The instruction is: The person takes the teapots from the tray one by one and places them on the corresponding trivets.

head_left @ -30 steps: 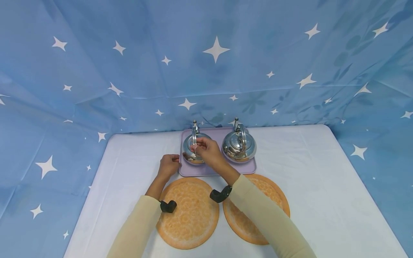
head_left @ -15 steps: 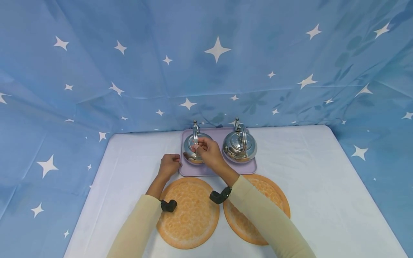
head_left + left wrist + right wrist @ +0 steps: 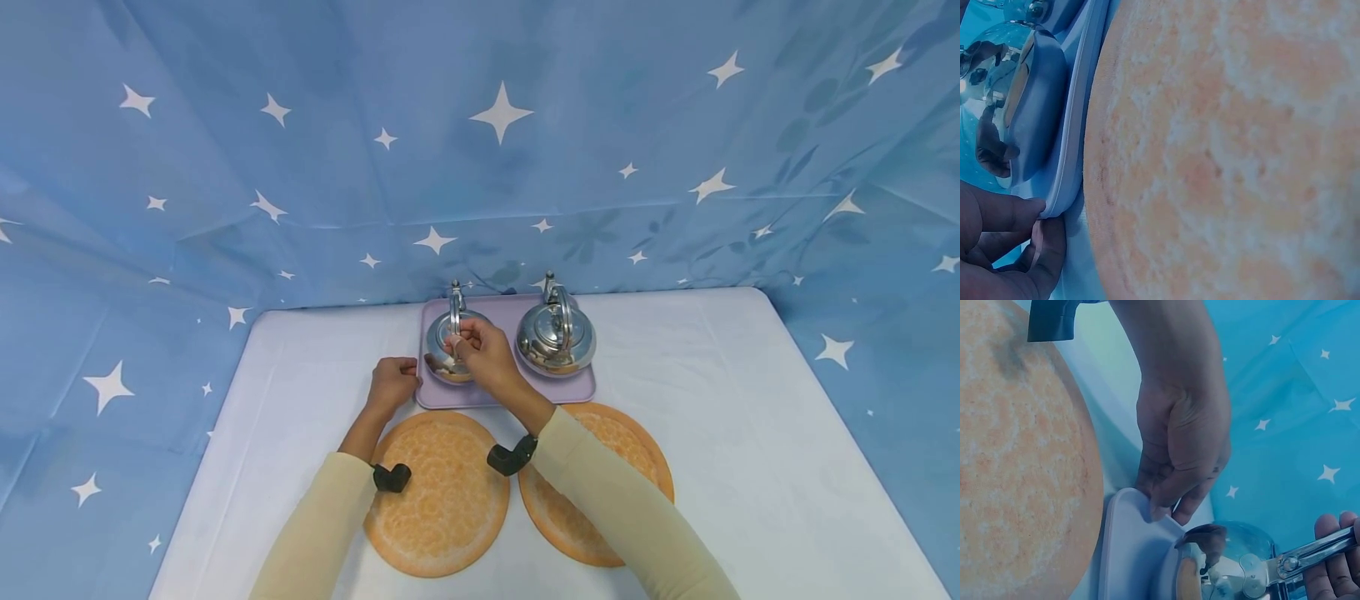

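Two hands, right [image 3: 486,357] gripping kettle handle [image 3: 453,321], left [image 3: 393,383] holding tray [image 3: 504,395]

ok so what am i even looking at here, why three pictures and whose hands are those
A person wears three cameras: one on the head looking down, one on each wrist. On a table draped in white cloth lie two round orange mats and a lilac tray bearing two shiny metal kettles. The right hand grips the handle of the left kettle; the right kettle stands untouched. The left hand holds the tray's left edge. The left wrist view shows mostly a mat; the right wrist view shows the left hand on the tray.
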`<act>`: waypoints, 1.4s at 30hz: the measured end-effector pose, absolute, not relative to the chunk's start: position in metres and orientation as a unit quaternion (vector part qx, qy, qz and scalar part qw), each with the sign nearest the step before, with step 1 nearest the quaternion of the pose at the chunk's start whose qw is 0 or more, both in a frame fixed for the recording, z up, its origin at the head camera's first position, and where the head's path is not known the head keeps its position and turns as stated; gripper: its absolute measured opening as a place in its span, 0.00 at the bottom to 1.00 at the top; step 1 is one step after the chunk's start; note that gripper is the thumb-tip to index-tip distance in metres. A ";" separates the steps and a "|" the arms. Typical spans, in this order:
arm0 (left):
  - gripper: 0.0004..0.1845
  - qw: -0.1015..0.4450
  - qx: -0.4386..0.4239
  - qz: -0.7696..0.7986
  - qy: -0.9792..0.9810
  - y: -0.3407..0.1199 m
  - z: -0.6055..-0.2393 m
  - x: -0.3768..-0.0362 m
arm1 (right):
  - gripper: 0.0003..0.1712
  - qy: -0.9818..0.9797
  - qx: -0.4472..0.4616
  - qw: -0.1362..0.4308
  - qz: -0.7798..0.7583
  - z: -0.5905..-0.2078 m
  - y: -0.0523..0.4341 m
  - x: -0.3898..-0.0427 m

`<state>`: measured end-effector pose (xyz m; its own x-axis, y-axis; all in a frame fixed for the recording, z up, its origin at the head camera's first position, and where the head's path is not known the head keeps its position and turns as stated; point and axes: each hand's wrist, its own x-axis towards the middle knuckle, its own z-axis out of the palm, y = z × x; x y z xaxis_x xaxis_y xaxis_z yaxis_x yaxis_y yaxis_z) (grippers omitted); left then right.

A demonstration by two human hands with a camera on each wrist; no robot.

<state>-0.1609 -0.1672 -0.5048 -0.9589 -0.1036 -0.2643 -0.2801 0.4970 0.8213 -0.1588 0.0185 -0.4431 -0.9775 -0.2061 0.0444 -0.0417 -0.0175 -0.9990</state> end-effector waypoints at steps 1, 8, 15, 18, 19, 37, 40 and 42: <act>0.22 0.092 -0.111 0.489 0.860 -0.167 -0.505 -0.161 | 0.12 0.698 -0.089 0.059 -0.708 -0.443 0.019 -0.159; 0.21 0.103 -0.111 0.480 0.864 -0.169 -0.504 -0.164 | 0.12 0.692 -0.098 0.070 -0.712 -0.424 0.021 -0.150; 0.21 0.107 -0.105 0.465 0.872 -0.170 -0.503 -0.165 | 0.13 0.698 -0.123 0.070 -0.702 -0.414 0.019 -0.142; 0.21 0.106 -0.103 0.460 0.875 -0.170 -0.503 -0.165 | 0.11 0.698 -0.127 0.060 -0.702 -0.422 0.016 -0.144; 0.21 0.105 -0.102 0.460 0.876 -0.171 -0.504 -0.165 | 0.11 0.696 -0.128 0.058 -0.704 -0.424 0.015 -0.144; 0.09 0.067 -0.080 0.457 0.883 -0.174 -0.504 -0.165 | 0.10 0.692 -0.152 0.074 -0.701 -0.398 0.013 -0.122; 0.07 0.064 -0.076 0.455 0.885 -0.174 -0.504 -0.165 | 0.08 0.693 -0.155 0.076 -0.700 -0.393 0.015 -0.117; 0.04 0.055 -0.070 0.450 0.889 -0.174 -0.503 -0.165 | 0.07 0.690 -0.161 0.081 -0.701 -0.391 0.016 -0.113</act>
